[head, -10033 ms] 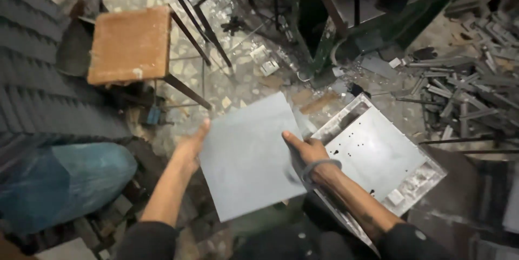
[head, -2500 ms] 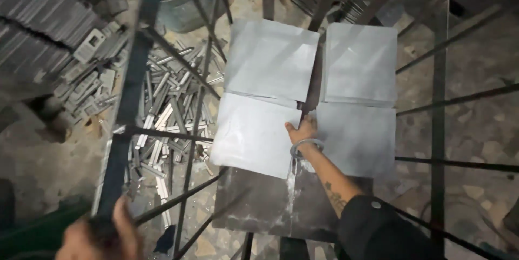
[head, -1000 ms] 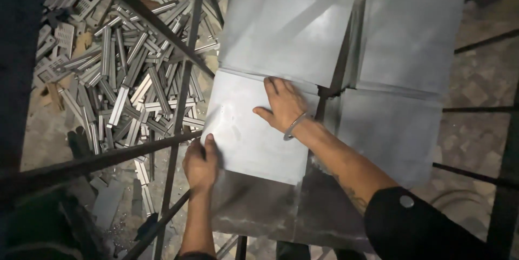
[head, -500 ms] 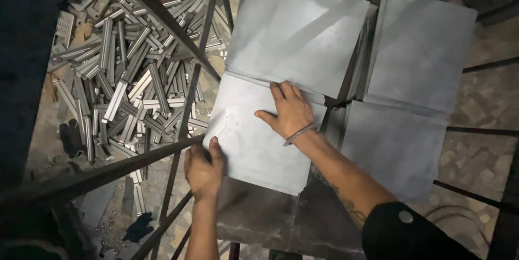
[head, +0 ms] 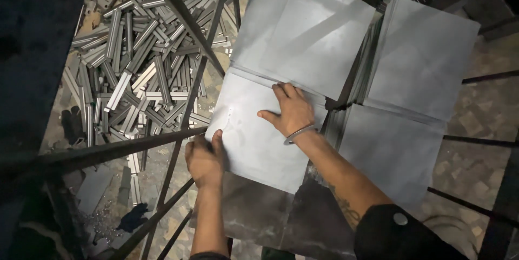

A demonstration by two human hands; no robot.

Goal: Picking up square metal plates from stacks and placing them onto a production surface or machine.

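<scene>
Four stacks of flat grey metal sheets (head: 416,60) lie inside a dark steel bar frame (head: 178,11); left of the stacks lies a heap of short grey metal strips (head: 135,70); the top sheet (head: 254,135) rests on the near-left stack; the right hand (head: 292,111) presses flat on it, fingers spread; the left hand (head: 205,160) grasps its near-left edge.

This is a metal workshop. Four stacks of grey metal sheets (head: 324,76) fill the middle and right of the frame. A heap of cut metal strips (head: 135,70) lies on the speckled floor (head: 476,130) at upper left, and dark steel bars (head: 178,11) of a frame cross the view.
</scene>
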